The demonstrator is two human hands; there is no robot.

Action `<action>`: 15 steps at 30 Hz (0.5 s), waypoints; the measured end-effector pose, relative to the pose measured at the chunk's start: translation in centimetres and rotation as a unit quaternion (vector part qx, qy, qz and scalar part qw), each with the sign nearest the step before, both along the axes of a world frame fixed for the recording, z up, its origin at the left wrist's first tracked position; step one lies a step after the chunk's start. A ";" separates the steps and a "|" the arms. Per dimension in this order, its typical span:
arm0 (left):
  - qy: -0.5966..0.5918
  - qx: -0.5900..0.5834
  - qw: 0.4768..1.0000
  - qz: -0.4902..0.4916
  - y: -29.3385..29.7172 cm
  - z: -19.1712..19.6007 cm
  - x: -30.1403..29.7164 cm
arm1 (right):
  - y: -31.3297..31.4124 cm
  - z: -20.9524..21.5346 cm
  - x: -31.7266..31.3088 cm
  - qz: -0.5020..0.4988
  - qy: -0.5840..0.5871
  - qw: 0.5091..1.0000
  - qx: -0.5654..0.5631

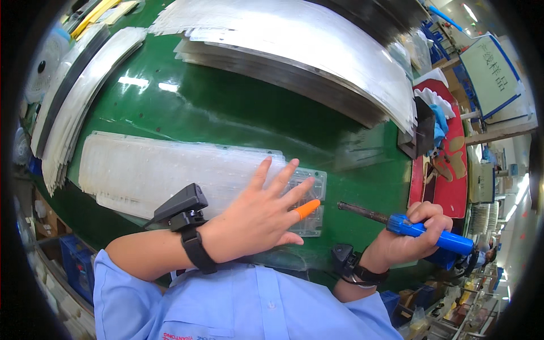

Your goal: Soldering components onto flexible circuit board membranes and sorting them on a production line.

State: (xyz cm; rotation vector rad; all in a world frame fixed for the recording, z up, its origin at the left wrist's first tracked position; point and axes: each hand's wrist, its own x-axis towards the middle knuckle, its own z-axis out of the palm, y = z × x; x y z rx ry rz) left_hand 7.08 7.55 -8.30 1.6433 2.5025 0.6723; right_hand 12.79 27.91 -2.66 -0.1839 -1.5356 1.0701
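Note:
My left hand (258, 212) is spread palm down over the right end of a stack of clear plastic sheets (153, 170). An orange finger cot (307, 209) covers its index finger. Past the fingertips shows the end of a clear moulded panel (317, 184) with small holes and ridges. My right hand (416, 238) is wrapped round the blue handle of a soldering iron (365, 213). The iron's dark metal shaft points left toward the panel, its tip apart from it above the green table. Both wrists wear black straps with small devices.
A large stack of long, pale sheets (294, 34) lies at the back of the green table (243, 102). More long sheets (96, 85) are piled at the far left. To the right are a dark metal block (419, 130) and a red tray (453, 187) with cloths.

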 end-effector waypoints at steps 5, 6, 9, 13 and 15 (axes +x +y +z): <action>0.063 -0.050 0.996 -0.027 0.9 0.2 0.0 | 1.1 -0.5 1.3 -0.013 -0.007 1.000 -0.002; 0.064 -0.053 0.996 -0.030 1.1 0.4 0.2 | 1.3 -0.6 1.5 -0.017 -0.008 1.000 -0.016; 0.158 -0.146 0.975 -0.048 1.4 0.8 1.0 | 1.8 -0.7 1.4 -0.017 -0.005 1.000 -0.003; 0.063 -0.086 0.994 0.020 -0.7 0.7 0.7 | 2.2 -1.1 1.5 -0.015 0.008 1.000 -0.013; 0.063 -0.126 0.988 0.061 -3.4 1.4 0.6 | 2.6 -1.1 2.0 -0.040 0.003 0.999 -0.033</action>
